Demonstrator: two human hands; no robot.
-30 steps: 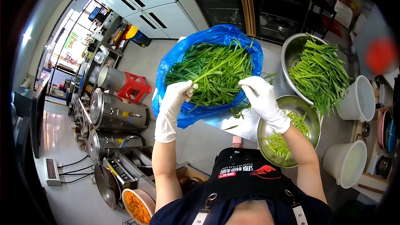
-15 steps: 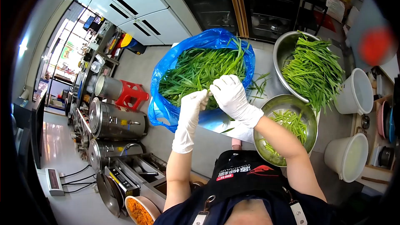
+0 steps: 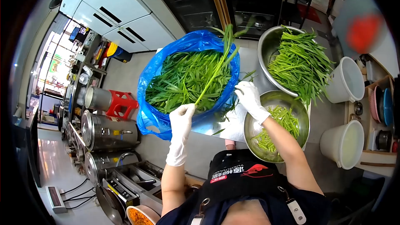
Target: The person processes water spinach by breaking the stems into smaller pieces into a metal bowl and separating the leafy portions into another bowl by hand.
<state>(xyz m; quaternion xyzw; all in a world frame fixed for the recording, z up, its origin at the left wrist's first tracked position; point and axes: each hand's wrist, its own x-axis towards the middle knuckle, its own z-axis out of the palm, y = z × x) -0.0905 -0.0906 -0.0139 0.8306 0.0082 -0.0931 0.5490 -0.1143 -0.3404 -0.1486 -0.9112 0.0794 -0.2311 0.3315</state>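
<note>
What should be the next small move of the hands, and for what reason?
Probably bring the right hand over to the long green stem and pinch it just above the left hand. The left hand grips it near its lower end, the right hand is apart from it, and the smaller bowl holds short stem pieces.

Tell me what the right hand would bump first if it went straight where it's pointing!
The right hand would probably bump the side of the blue bag, but depth is unclear here.
</note>
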